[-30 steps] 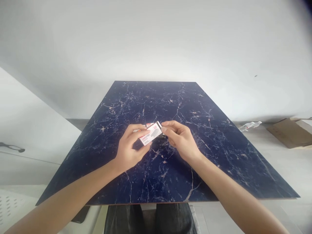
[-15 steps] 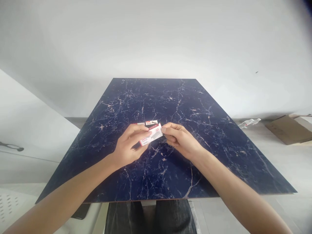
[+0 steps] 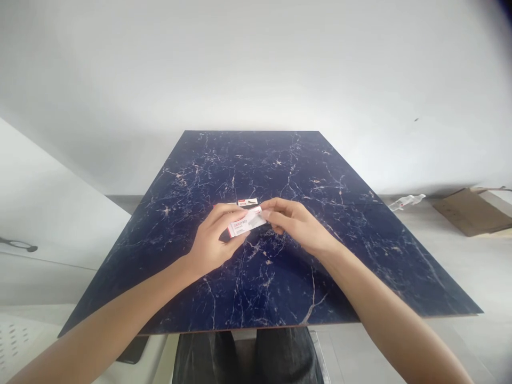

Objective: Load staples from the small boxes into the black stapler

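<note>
A small white and red staple box [image 3: 245, 221] is held above the table, tilted with its right end higher. My left hand [image 3: 216, 232] is closed round its left part, fingers on top and thumb below. At the right end, the thumb and index finger of my right hand [image 3: 290, 218] pinch the box's edge; my fingers hide whether the end flap is open. Just behind lies another small box [image 3: 247, 202], white with red and black print. A bit of something red and white beside it is mostly hidden by my left hand.
The dark blue marble-patterned table [image 3: 256, 160] reaches to a white wall [image 3: 256, 64]. On the floor to the right are a cardboard box [image 3: 466, 213] and a crumpled clear plastic thing [image 3: 407, 202]. A dark flat object [image 3: 134, 349] lies under the front left edge.
The staple box has turned slightly so that its printed front faces up more and its dark red top side no longer shows. My right hand has shifted a little left along its end.
</note>
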